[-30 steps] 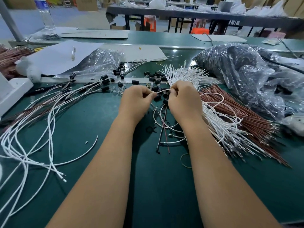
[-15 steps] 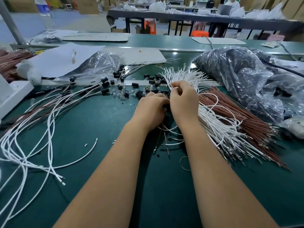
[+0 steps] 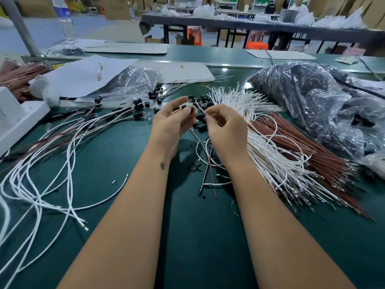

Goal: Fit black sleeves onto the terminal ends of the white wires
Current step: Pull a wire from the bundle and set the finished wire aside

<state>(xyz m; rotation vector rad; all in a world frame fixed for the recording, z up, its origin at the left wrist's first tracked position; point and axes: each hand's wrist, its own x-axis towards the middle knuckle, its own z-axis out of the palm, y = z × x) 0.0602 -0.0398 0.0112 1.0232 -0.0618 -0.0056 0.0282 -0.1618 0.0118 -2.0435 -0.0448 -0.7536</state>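
- Black sleeve (image 3: 184,106) sits pinched between the thumb and fingertips of the left hand (image 3: 171,124), raised just above the green tabletop (image 3: 116,155); the right hand (image 3: 226,130) pinches the end of one white wire (image 3: 200,108) close beside it, so the two hands are near each other but not touching, each clamped on its own part.
- Wire tip and sleeve look just apart, not yet mated; I judge the step in hand to be lining up the terminal with the sleeve's opening.
- Risk: the wire is thin and limp, so if held too far back from its tip it may buckle or slide past the opening instead of entering.
- Risk: the sleeve is small and held only at the fingertips; a push off-axis could pop it out, and it would drop among the loose sleeves (image 3: 201,122) lying directly below.
- Risk: the held wire runs back into the fanned bundle of white wires (image 3: 245,101); pulling on it could drag neighbours out or tangle with the loops by the brown wires (image 3: 302,147).
- Hard to make out: the terminal itself is too small and blurred to see, and which way the sleeve's opening faces cannot be told.
- The right palm hides how the wire runs beneath it, so I cannot tell which strand in the pile it belongs to.
- Finished wires (image 3: 116,118) with sleeves on lie well to the left; their count is unclear.
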